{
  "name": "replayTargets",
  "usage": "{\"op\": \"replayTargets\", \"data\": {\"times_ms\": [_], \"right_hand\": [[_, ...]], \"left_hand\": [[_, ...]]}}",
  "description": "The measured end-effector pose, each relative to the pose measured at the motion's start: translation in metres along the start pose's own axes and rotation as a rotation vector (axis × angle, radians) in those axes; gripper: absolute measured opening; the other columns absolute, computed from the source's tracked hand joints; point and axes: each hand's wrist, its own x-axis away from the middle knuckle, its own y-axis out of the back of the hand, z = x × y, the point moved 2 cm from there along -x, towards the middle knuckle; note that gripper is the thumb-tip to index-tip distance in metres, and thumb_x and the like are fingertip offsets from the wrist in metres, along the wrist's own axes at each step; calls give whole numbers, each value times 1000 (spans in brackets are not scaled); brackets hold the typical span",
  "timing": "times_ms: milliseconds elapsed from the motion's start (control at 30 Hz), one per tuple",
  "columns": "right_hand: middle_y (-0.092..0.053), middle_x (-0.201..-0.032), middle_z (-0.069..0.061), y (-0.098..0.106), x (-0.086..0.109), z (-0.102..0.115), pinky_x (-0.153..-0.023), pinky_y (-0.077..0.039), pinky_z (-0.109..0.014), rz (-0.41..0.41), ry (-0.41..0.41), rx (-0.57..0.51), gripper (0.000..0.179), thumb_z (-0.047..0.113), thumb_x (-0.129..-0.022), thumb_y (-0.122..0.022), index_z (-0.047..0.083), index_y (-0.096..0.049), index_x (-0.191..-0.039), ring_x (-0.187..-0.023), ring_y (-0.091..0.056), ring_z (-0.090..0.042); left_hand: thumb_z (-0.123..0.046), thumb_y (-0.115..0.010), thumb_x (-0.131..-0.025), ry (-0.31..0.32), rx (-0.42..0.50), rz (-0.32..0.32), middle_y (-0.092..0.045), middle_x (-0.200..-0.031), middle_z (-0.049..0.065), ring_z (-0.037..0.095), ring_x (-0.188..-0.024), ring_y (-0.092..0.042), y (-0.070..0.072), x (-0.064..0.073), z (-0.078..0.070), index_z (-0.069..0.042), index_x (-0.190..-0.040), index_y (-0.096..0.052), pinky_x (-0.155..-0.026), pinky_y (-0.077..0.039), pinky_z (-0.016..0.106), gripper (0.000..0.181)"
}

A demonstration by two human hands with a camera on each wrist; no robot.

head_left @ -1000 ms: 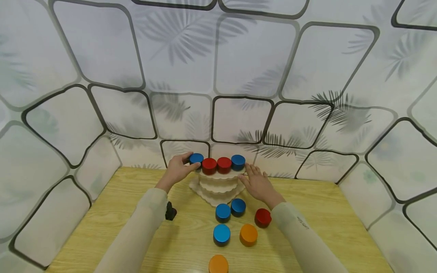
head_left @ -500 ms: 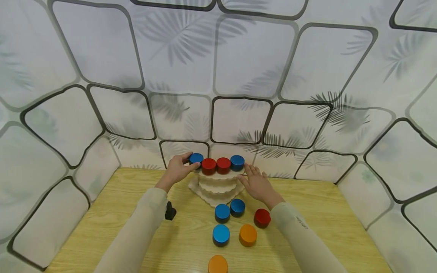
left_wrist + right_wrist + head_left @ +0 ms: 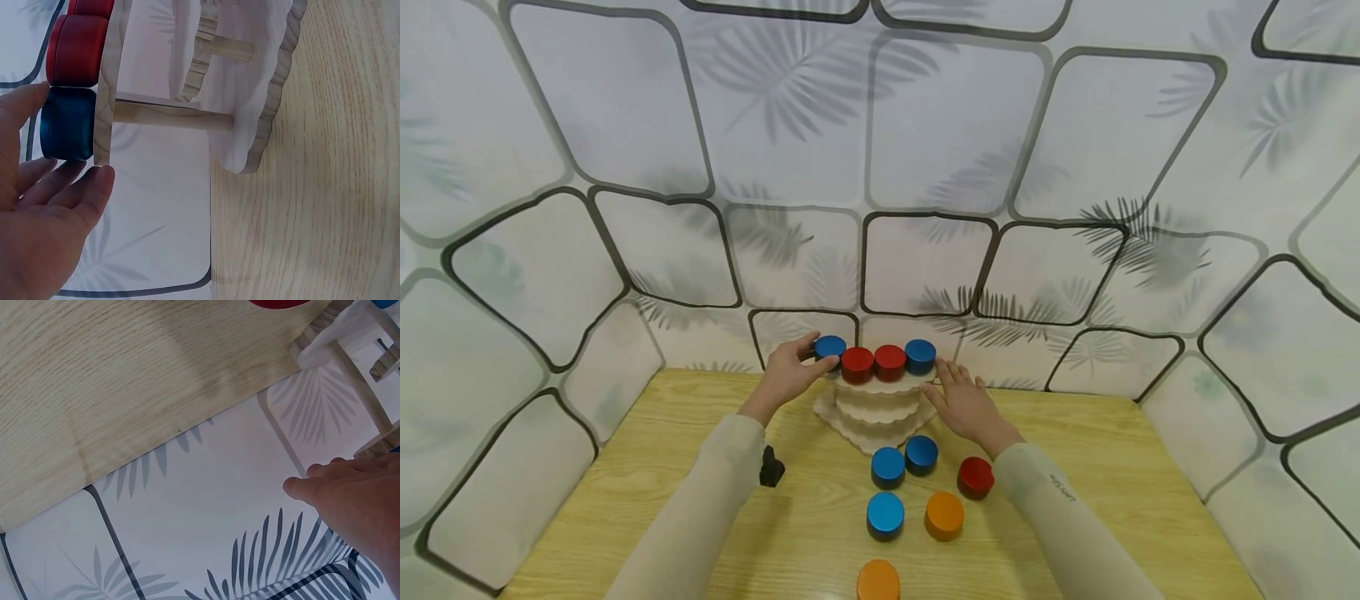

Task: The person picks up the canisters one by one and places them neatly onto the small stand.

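Observation:
A wooden tiered stand with scalloped edges [image 3: 880, 408] stands against the back wall. Along its top tier runs a row of round metallic tins: a blue tin [image 3: 831, 348] at the left end, two red tins in the middle [image 3: 857, 365], another blue tin [image 3: 921, 355] at the right end. My left hand [image 3: 788, 373] holds the left-end blue tin [image 3: 69, 124] between thumb and fingers, its fingertips right at the tier's edge. My right hand [image 3: 966, 407] lies with straight fingers at the stand's right end, fingertips beside the right-end blue tin; the right wrist view shows this hand [image 3: 356, 494] partly.
In front of the stand on the wooden table [image 3: 1075, 500] are several loose tins: blue ones [image 3: 886, 515], a red one [image 3: 976, 477] and orange ones [image 3: 944, 514]. A small black object [image 3: 771, 467] is by the left sleeve. Patterned cloth walls [image 3: 925, 267] enclose the back and sides.

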Motion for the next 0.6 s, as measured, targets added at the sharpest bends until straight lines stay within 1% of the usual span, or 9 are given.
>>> {"op": "replayTargets", "data": {"times_ms": [133,233,333,400,467,600], "right_hand": [[-23,-171,-29,2,0,1,-126,-14,-73,-1,0,-2,75,49,-114,-35,1,-16,-168,-159,-21,-52],[-22,-171,-29,2,0,2,-126,-14,-73,1,3,4,75,49,-114,-35,1,-16,-168,-159,-21,-52],[-22,-171,-30,1,0,1,-126,-14,-73,2,5,8,75,49,-114,-34,0,-15,-168,-158,-21,-52],[-22,-171,-30,1,0,0,-126,-14,-73,3,3,3,75,49,-115,-34,0,-15,-168,-158,-21,-52],[-22,-172,-29,2,1,0,-126,-14,-73,4,1,-2,75,49,-115,-34,1,-14,-168,-159,-20,-52],[-21,-172,-29,2,1,0,-126,-13,-73,7,3,-9,75,49,-115,-34,1,-14,-168,-159,-20,-52]], "left_hand": [[-39,-67,-104,25,13,-35,-52,-156,26,41,-145,-52,4,7,3,-7,-166,-31,-115,-48,57,78],[-41,-66,-104,45,51,-68,-51,-157,25,41,-146,-51,6,13,6,-10,-166,-30,-116,-47,57,78],[-40,-67,-104,53,99,-113,-54,-154,25,41,-143,-54,7,20,10,-9,-164,-36,-114,-49,58,73],[-38,-68,-104,54,120,-146,-58,-150,24,40,-139,-58,5,24,12,-8,-161,-40,-112,-51,57,70],[-36,-68,-104,45,122,-169,-61,-146,23,40,-136,-60,1,29,13,-7,-158,-44,-110,-52,56,66],[-32,-70,-103,38,129,-178,-65,-142,21,39,-131,-63,-6,41,15,-6,-154,-50,-107,-55,54,60]]}}
